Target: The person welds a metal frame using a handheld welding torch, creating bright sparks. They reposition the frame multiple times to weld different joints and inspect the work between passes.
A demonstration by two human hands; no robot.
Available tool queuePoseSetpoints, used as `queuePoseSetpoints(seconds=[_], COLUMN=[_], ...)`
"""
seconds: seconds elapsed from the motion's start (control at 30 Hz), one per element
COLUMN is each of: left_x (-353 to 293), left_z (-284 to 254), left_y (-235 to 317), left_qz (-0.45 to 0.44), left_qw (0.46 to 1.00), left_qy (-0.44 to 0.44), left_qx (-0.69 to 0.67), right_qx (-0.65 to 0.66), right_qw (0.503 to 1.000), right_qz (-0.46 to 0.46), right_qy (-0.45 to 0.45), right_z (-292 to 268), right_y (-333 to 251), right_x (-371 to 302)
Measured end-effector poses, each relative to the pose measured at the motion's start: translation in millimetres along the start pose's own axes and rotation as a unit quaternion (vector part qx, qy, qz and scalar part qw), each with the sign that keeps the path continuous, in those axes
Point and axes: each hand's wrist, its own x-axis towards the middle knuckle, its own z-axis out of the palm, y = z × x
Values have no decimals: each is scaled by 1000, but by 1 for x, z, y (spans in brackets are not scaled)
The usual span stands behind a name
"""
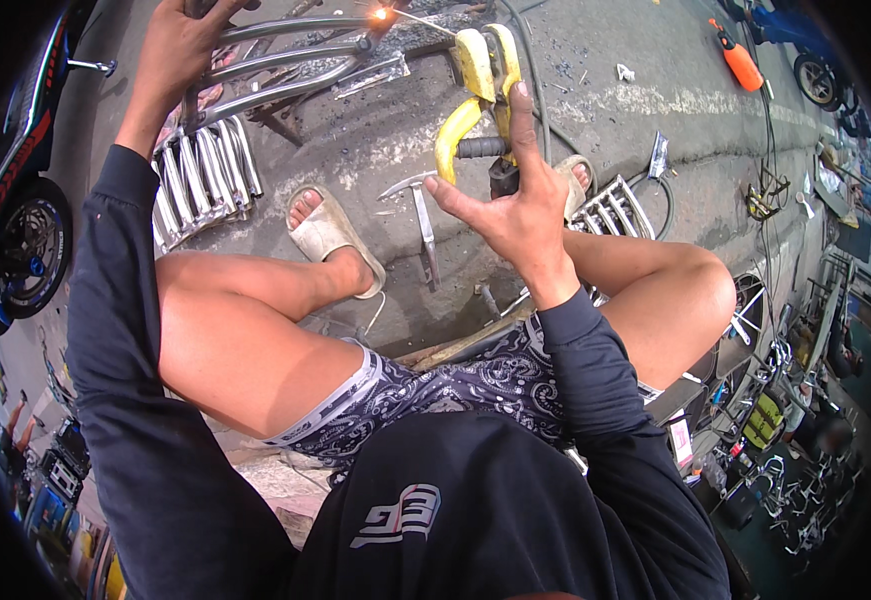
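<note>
"Right hand (520, 205): thumb and pointing finger spread by the yellow holder (473, 65). Squeezing?"

"Can't tell; other fingers hide. Keep its rod (425, 24) steady on the metal tubes (280, 63), ahead-left. Left hand (175, 50) grips them, away from the spark (382, 14)."

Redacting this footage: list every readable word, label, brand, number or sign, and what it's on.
Black top: large, pale, stylised chest print; not transcribed.
Motorcycle tyre: pale sidewall lettering, too small to read.
Small packet: any print too small to read.
White-and-pink card: too blurred to read.
</note>
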Motion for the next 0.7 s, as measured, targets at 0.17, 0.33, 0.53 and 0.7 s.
queuePoseSetpoints(seconds=[0.17, 0.33, 0.53, 0.7], left_x=[4, 11, 1, -3], left_z=[1, 0, 3, 4], left_y=[-3, -6, 5, 9], left_qz=[-14, -18, -17, -11], left_qw=[1000, 1000, 1000, 1000], left_qy=[14, 14, 13, 17], left_qx=[-4, 6, -7, -9], right_qx=[7, 8, 10, 11], right_qw=[1000, 999, 1000, 1000], right_qz=[18, 24, 16, 13], right_qy=[-11, -24, -21, -19], right_z=[1, 3, 4, 5], right_y=[1, 2, 2, 2], right_x=[-2, -3, -3, -3])
